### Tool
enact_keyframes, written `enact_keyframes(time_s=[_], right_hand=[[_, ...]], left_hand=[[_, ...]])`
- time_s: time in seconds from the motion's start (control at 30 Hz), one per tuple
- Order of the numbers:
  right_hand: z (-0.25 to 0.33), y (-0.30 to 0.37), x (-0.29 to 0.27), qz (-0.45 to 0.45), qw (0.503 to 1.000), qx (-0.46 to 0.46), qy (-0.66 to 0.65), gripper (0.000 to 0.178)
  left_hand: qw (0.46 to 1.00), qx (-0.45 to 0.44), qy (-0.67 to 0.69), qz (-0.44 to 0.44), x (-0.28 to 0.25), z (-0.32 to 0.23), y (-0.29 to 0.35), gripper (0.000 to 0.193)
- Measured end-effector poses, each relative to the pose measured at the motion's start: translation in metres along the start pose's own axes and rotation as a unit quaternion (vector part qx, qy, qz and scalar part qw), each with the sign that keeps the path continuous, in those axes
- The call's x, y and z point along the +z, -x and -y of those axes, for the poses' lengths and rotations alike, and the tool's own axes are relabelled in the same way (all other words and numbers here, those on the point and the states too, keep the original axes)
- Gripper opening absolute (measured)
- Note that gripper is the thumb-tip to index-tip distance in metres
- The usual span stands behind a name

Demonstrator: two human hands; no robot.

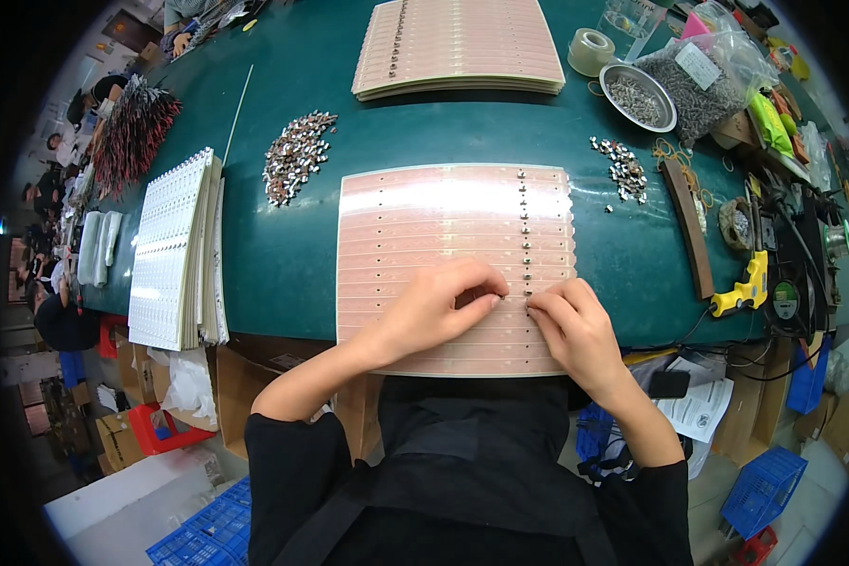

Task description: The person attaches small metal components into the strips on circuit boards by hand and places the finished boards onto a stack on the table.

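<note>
A pink circuit board panel (434,226) lies on the green table before me, with small metal parts (525,231) in a column down its right side. My left hand (443,300) rests over the panel, thumb and forefinger closed just left of that column. Across the column, my right hand (578,330) has its fingertips pinched together, low on the panel. Anything between the fingers of either hand is too small to make out. Loose metal parts form one pile (297,158) left of the panel and a smaller pile (623,170) to its right.
Behind the panel is a stack of similar boards (462,47); white boards (174,250) stand at left. On the right are a metal bowl (638,98), a bag of small parts (698,85), a brown bar (686,226) and a yellow glue gun (743,286).
</note>
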State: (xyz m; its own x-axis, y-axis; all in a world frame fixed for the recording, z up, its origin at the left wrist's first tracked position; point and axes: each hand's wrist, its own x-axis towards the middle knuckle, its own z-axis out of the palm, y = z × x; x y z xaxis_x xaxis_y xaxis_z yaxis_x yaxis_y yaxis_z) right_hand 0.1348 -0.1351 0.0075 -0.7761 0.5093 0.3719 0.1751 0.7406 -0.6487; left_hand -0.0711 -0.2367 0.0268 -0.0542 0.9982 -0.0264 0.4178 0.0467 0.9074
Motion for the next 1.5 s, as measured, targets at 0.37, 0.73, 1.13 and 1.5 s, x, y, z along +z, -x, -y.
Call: enact_keyframes(time_s=[0.37,0.73,1.13,1.5], right_hand=[[-0.004,0.002,0.003,-0.002,1.000,0.018,-0.013,0.011],[-0.038,-0.026,-0.041,0.041,0.994,0.099,0.018,0.012],[-0.105,-0.040,-0.031,-0.105,0.974,0.056,0.194,0.012],[-0.067,-0.027,-0.049,-0.133,0.982,0.128,0.044,0.011]], left_hand=[[1.000,0.020,0.005,0.005,0.011,-0.001,0.003,0.013],[0.994,0.096,-0.033,-0.034,0.033,0.001,0.005,0.008],[0.980,0.113,-0.156,-0.041,0.042,-0.001,-0.004,0.006],[0.977,0.110,-0.183,-0.017,0.043,-0.005,-0.008,0.006]])
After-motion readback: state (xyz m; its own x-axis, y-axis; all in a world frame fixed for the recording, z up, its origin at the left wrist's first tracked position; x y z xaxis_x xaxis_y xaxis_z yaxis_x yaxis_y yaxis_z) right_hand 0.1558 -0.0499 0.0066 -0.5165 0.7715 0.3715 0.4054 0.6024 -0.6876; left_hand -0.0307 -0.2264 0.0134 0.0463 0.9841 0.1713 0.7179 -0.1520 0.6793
